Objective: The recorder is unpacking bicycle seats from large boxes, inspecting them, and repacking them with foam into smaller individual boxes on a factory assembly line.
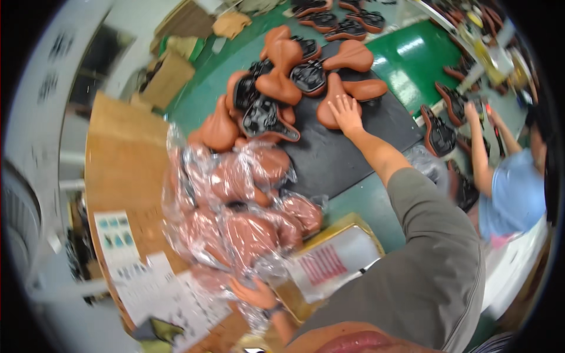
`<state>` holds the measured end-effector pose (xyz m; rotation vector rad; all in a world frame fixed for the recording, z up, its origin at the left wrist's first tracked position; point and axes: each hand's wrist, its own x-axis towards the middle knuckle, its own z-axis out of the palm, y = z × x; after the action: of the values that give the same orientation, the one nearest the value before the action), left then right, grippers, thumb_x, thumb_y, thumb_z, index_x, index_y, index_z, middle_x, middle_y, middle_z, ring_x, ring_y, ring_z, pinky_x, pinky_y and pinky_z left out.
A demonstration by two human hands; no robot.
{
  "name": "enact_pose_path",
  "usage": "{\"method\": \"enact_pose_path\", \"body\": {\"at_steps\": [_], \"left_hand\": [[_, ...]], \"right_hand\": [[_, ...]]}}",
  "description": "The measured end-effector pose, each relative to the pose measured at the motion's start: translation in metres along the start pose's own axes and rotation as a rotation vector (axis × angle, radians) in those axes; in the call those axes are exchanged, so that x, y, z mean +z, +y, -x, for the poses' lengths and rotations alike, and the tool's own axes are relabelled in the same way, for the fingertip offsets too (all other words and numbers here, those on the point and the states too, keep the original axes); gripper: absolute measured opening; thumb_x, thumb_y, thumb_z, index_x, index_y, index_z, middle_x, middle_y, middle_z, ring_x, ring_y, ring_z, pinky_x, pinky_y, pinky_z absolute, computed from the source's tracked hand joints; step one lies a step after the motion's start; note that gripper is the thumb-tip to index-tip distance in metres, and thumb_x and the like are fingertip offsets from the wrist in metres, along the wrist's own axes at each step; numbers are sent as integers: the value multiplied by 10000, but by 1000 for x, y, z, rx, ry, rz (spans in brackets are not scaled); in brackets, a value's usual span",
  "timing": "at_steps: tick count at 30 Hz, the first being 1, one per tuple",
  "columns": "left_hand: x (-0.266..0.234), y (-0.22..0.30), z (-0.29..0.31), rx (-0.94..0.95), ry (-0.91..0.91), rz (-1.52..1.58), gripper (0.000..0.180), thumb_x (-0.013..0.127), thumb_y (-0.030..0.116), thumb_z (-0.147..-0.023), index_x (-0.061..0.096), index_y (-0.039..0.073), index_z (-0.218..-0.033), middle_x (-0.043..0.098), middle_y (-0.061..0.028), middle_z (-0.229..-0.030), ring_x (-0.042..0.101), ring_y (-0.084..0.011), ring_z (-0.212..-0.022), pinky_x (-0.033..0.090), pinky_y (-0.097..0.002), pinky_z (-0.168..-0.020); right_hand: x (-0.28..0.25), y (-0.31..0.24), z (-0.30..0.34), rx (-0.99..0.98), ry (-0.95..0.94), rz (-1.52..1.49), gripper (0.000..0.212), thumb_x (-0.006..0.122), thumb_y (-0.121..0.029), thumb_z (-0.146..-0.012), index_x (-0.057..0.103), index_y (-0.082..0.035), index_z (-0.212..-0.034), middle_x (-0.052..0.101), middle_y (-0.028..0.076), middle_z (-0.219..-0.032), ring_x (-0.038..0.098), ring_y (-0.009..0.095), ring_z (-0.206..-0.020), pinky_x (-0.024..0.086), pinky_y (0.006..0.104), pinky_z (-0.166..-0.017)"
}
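Observation:
My right hand (346, 114) lies with fingers spread on the wide part of a brown bicycle saddle (325, 109), which rests top up on a black mat (312, 159). Close beside it is another brown saddle (366, 89). Low in the view, my left hand (254, 293) has its fingers stretched out at the near end of a pile of saddles in clear plastic bags (250, 235). It touches the plastic next to one bagged saddle (210, 279). Beyond that pile, unwrapped saddles are heaped, some showing black undersides (268, 117).
By my left hand stands a yellow box (353, 226) with a clear plastic bag bearing red print (321, 265). Printed sheets (159, 288) lie on the wooden board (126, 170) at left. At right, a person in blue (515, 194) handles saddles (438, 132). Cardboard (168, 79) stands far left.

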<state>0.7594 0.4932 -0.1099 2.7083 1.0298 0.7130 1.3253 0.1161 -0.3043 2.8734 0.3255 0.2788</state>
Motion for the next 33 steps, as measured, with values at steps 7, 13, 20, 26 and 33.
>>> {"method": "enact_pose_path", "body": {"at_steps": [7,13,20,26,33], "left_hand": [[-13,137,20,303,48,296,746,784,292,-939,484,-35,-1538,374,-326,-1651,355,-500,-1546,285,-641,-1260],[-11,171,61,657,-213,702,443,778,158,-941,660,-25,-1327,672,-261,-1386,657,-424,-1273,511,-536,-1104],[86,136,199,410,-948,663,271,758,303,-1011,787,65,-1138,813,-143,-996,791,-285,-863,612,-405,-754],[147,144,255,502,-964,158,461,838,472,-907,714,64,-1083,777,-180,-1012,746,-402,-989,581,-501,-831],[173,125,287,432,-895,240,362,732,361,-962,695,31,-1106,740,-213,-1121,725,-435,-1063,576,-522,-898]], "right_hand": [[-113,8,42,-132,-215,-677,1102,913,-261,-714,379,-101,-1664,594,270,-1496,635,484,-1304,534,567,-1085],[-221,154,196,-6,-237,-1489,705,857,-148,-814,656,-49,-1483,804,174,-1184,774,312,-1079,601,406,-974],[-279,251,417,393,-736,-2042,548,814,-139,-925,682,-24,-1444,762,128,-1320,761,201,-1113,613,375,-1001],[-250,180,529,814,-755,-2654,514,659,-344,-1053,664,4,-1432,728,175,-1394,741,301,-1210,558,509,-1118],[-354,112,634,331,-737,-2450,788,785,-306,-1012,386,-51,-1643,597,154,-1542,638,229,-1330,533,466,-1145]]}}
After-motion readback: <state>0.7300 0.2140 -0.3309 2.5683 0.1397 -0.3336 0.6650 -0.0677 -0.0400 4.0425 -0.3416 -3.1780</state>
